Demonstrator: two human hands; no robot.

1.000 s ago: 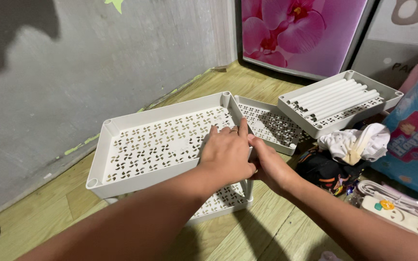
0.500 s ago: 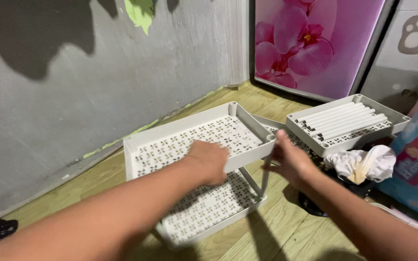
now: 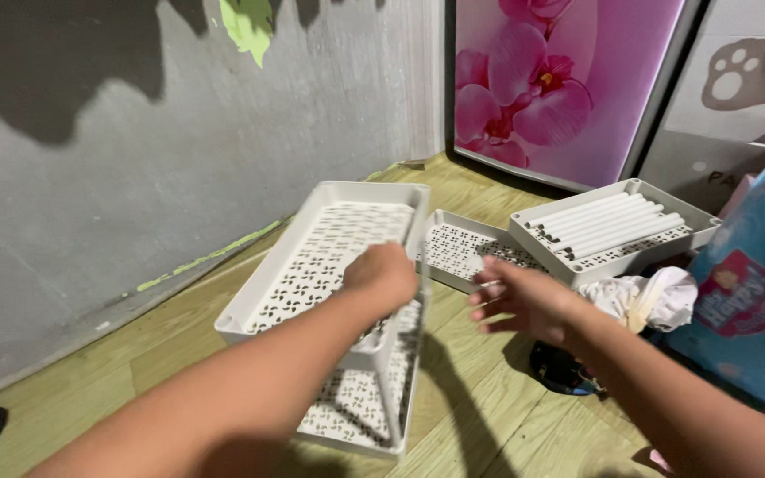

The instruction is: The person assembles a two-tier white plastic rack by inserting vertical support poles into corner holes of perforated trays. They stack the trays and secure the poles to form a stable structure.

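Observation:
A white two-tier plastic rack stands on the wooden floor in front of me. Its upper perforated tray [image 3: 312, 257] rests on thin white poles [image 3: 391, 389] above the lower tray [image 3: 351, 416]. My left hand [image 3: 384, 274] grips the upper tray's right long rim. My right hand [image 3: 522, 303] hovers just right of the rack, fingers spread, holding nothing and touching nothing.
A third perforated tray [image 3: 462, 248] lies flat behind the rack. A fourth tray [image 3: 701, 232] holds several white tubes [image 3: 608, 226]. A white cloth [image 3: 657, 296], a dark object [image 3: 560, 370] and a blue package [image 3: 745, 301] lie at the right. A grey wall [image 3: 135, 159] runs along the left.
The rack has swung round, so its short end now faces me. My right hand has let go of the corner post and opened. My left hand stays on the upper tray.

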